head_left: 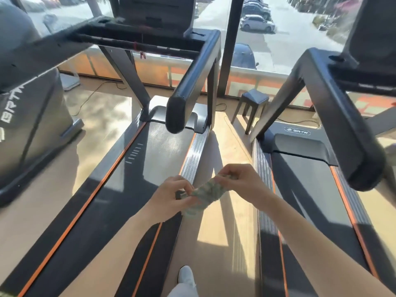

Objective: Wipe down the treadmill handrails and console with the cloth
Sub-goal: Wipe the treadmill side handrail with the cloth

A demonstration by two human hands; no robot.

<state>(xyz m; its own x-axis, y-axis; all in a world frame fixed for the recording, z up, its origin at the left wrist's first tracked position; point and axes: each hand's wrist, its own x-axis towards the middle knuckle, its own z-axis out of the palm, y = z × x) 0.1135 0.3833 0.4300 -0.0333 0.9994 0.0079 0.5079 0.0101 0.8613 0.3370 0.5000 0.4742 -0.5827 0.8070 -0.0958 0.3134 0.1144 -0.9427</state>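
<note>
We take the handrail (194, 78) as our landmark. It is a dark bar, and its long axis runs from the rounded end closest to us up and away toward the console (154, 11).

The cloth (206, 195) is not yet on the handrail. It is held in the air below that rounded end and a little to its right, well apart from it, above the floor (227, 151).

Both hands have it. The left hand (171, 197) pinches one end with curled fingers and the right hand (237, 181) pinches the other. So each grip is closed on the cloth, which is bunched and stretched between them.

The cloth's length goes from lower left to upper right. We judge that this is roughly across the axis of the handrail and not along it.

The left hand lies almost straight under the end of the handrail, and the right hand is off to the right of it. We think the left is slightly nearer, but the difference is small.

The coming move has to carry the cloth up and forward to the rounded end. From there it can slide along the bar toward the console.
</note>
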